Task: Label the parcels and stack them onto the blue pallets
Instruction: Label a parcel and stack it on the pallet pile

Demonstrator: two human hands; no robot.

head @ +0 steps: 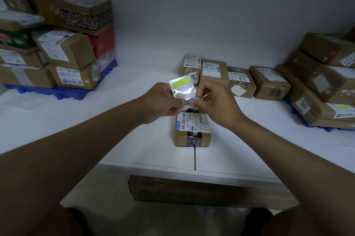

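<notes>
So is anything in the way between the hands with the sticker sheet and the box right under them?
Nothing visible is. The left hand and right hand pinch the shiny label sheet in the air just above the near parcel. Its top faces up, with only its own printed shipping label on it.

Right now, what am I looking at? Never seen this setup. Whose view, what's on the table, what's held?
There is no machine here. One camera on a person's head looks down at their two bare hands. The left hand and right hand together pinch a small glossy label sheet with a yellow-green strip, above a brown parcel on the white table. More parcels sit in a row behind it. Stacked boxes stand on a blue pallet at left and another blue pallet at right.
</notes>
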